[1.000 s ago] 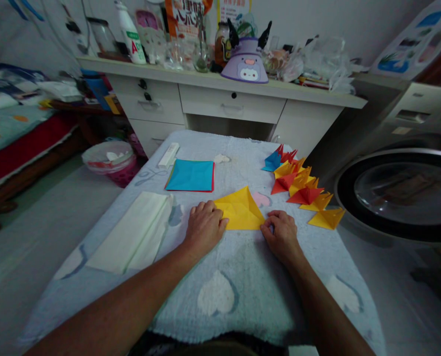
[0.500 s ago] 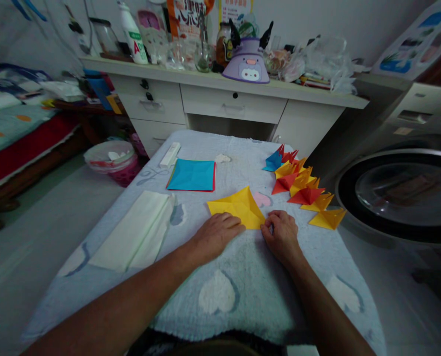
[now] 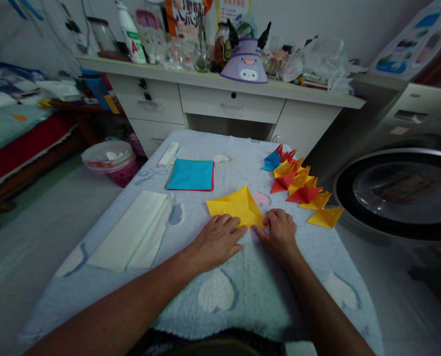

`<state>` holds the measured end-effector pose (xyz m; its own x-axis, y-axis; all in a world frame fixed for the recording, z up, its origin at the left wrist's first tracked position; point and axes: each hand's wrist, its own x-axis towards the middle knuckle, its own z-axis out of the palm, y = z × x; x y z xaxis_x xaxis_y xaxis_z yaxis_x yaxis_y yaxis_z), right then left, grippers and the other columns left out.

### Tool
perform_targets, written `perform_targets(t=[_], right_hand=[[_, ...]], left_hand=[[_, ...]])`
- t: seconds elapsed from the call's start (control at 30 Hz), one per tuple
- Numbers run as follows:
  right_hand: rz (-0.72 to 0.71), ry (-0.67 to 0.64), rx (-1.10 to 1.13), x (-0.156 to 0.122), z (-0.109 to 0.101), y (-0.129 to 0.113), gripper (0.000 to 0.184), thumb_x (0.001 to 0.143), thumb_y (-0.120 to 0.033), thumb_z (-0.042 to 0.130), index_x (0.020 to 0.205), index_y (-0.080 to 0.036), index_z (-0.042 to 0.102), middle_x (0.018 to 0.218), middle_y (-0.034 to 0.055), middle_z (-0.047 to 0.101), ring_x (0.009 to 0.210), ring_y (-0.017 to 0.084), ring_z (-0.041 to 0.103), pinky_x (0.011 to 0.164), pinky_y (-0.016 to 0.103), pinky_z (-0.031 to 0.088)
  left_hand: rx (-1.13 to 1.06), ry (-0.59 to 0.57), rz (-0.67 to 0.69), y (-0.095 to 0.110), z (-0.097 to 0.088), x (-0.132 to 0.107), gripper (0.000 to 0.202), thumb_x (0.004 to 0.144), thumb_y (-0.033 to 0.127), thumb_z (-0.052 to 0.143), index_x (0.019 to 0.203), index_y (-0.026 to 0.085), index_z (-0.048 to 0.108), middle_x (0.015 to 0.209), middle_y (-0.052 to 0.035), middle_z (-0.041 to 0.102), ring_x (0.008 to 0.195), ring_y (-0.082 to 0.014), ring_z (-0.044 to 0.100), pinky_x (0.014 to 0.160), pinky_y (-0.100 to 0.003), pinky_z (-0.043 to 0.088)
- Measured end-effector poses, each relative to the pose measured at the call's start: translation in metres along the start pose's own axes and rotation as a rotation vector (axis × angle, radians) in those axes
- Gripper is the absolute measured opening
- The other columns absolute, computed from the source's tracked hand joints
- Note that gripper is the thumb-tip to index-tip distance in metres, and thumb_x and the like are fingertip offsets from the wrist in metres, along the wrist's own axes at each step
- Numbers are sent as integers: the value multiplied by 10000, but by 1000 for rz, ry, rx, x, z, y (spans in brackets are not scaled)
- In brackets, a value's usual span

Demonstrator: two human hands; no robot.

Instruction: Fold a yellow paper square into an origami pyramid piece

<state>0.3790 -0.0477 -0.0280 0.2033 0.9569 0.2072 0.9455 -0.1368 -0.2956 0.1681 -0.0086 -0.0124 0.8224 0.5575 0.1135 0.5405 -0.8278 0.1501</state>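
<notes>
A folded yellow paper [image 3: 237,206] lies as a triangle on the pale blue towel-covered table [image 3: 242,296]. My left hand [image 3: 216,240] rests flat on the towel with its fingers stretched out, the tips touching the paper's near edge. My right hand [image 3: 278,232] is curled at the paper's near right corner, thumb and fingers pinched on that corner. A row of several folded paper pieces [image 3: 302,188] in yellow, red and blue lies to the right of the hands.
A stack of square sheets with blue on top [image 3: 191,174] lies further back, with a white tube [image 3: 168,154] beside it. A folded white cloth [image 3: 135,232] lies left. Behind stands a cluttered white desk [image 3: 220,94]; a washing machine door [image 3: 398,193] is right, a pink basin [image 3: 109,160] left.
My left hand has slid from the paper's left corner rightward along its near edge and flattened out. My right hand stayed at the right corner, shifting slightly left.
</notes>
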Motion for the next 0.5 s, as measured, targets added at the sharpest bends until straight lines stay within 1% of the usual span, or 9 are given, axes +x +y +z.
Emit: perform_targets(t=[0.13,0.3,0.5], right_hand=[[38,-36,10,3,0,6,230,756,-418,706,807,-216,608,1077,82,580,995,291,490,819,419,355],[39,-39,18,4,-2,12,198,766,-398,697,807,-222,615,1075,74,578,988,281,490,820,415,349],[43,-36,12,2,-5,12,176,790,-383,679,824,-224,614,1090,70,573,1004,282,481,833,416,343]], left_hand=[[11,10,-8,2,0,-3,486,881,459,590,1315,269,482,1280,-63,549,1162,-278,460,961,-424,365],[0,12,-23,3,-1,-7,457,871,439,612,1275,256,502,1261,-66,555,1155,-271,465,950,-409,368],[-8,6,-19,3,-2,-8,447,863,410,629,1254,234,502,1237,-68,564,1132,-267,479,931,-400,379]])
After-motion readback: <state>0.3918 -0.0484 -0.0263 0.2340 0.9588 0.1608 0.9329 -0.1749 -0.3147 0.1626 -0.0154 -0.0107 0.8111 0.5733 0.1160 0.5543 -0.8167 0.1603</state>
